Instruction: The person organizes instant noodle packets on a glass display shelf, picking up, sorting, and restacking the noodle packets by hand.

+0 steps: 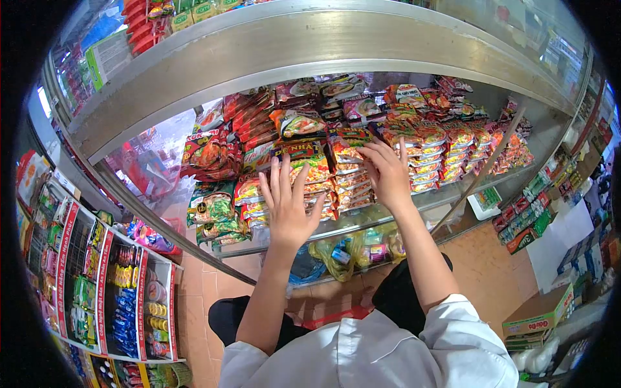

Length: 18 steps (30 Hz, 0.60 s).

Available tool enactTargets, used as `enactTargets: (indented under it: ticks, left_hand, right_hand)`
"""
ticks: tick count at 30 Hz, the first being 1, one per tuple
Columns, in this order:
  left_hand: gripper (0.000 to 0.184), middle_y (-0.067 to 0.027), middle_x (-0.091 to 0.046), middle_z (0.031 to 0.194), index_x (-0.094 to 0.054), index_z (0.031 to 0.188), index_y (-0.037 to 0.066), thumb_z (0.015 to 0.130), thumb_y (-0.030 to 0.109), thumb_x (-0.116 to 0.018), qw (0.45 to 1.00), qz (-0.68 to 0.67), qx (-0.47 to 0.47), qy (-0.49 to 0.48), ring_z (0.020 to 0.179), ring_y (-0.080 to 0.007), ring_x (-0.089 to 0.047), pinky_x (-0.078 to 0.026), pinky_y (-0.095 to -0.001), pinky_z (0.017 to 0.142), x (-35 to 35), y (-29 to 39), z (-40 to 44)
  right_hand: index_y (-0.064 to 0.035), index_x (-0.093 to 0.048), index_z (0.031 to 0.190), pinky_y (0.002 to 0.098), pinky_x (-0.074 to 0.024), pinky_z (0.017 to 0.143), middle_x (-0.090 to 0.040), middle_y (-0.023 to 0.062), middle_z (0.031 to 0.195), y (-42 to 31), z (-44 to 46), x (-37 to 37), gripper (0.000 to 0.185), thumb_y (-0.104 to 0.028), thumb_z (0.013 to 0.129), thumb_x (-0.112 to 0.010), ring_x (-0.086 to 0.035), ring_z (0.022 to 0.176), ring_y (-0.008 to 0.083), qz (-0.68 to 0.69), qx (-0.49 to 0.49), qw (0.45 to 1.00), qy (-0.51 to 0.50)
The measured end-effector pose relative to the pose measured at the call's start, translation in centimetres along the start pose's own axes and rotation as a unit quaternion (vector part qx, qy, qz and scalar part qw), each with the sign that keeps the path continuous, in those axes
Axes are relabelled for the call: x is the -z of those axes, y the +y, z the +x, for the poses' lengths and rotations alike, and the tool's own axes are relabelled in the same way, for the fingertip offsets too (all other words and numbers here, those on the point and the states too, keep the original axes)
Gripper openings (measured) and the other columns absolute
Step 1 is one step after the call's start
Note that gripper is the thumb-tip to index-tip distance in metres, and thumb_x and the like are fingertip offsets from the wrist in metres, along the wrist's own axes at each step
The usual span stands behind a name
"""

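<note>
Shiny red-and-yellow plastic packets (309, 169), stacked near front edge of glass-and-metal shelf (346, 224), left of middle. Left hand (288, 208) open over them; right hand (390, 180) open by adjoining stack (350, 154). Neither grasping. Light, even fingertip pressure suits slippery wrappers.

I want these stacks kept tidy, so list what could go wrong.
The packets are piled near the shelf's front edge, so a nudge from the left hand or right hand could topple a stack. Packets sliding forward might drop toward the plastic bags below. Reaching right, the right hand could knock the slanted bar.
</note>
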<state>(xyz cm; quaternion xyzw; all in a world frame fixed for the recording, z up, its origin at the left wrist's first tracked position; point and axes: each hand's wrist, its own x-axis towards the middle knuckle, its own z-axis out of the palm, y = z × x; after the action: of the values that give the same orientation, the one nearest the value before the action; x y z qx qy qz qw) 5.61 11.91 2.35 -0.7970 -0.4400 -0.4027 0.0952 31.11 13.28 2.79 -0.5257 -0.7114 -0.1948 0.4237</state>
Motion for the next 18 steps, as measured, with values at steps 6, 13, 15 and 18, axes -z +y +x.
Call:
enactTargets:
  ticks: [6, 13, 15, 18]
  left_hand:
    - [0.06, -0.0207, -0.04, 0.162, -0.058, 0.145, 0.011, 0.092, 0.033, -0.076, 0.998, -0.041, -0.025, 0.034, 0.157, -0.0412, -0.026, -0.012, -0.0635, 0.127, 2.9, 1.1, 0.4]
    - [0.022, -0.0191, -0.074, 0.117, -0.078, 0.108, 0.002, 0.088, 0.01, -0.079, 0.955, -0.261, -0.095, 0.101, 0.114, -0.0315, -0.07, -0.052, -0.0418, 0.102, 15.2, 3.9, 3.6]
    - [0.034, -0.022, -0.072, 0.12, -0.075, 0.104, 0.0, 0.091, 0.031, -0.078, 0.921, -0.292, -0.149, 0.209, 0.115, -0.0352, -0.068, -0.052, -0.0461, 0.102, 18.7, 4.3, 4.3]
    - [0.055, -0.026, -0.069, 0.123, -0.073, 0.109, -0.001, 0.093, 0.052, -0.073, 0.921, -0.221, -0.141, 0.289, 0.116, -0.0357, -0.067, -0.052, -0.0469, 0.103, 22.9, 2.4, 4.2]
  right_hand:
    - [-0.0156, -0.066, 0.131, 0.064, -0.0196, 0.125, -0.067, 0.0073, 0.135, -0.4, 0.2, 0.4, 0.041, -0.013, 0.091, -0.073, -0.051, 0.142, 0.0346, -0.015, -0.041, 0.998, -0.036]
    - [-0.0142, -0.066, 0.135, 0.0642, -0.0127, 0.127, -0.064, 0.0107, 0.143, -1.6, -1.1, 0.2, 0.042, -0.017, 0.094, -0.072, -0.044, 0.149, 0.0366, 0.083, -0.068, 0.994, 0.034]
    - [-0.0151, -0.067, 0.135, 0.0634, -0.0137, 0.127, -0.064, 0.0118, 0.143, -1.6, -1.7, 0.0, 0.041, -0.018, 0.094, -0.072, -0.044, 0.149, 0.0375, 0.102, -0.07, 0.991, 0.054]
    - [-0.014, -0.068, 0.133, 0.0633, -0.0168, 0.126, -0.063, 0.0131, 0.144, -1.9, -2.3, 0.1, 0.04, -0.018, 0.093, -0.073, -0.043, 0.149, 0.0387, 0.105, -0.073, 0.991, 0.051]
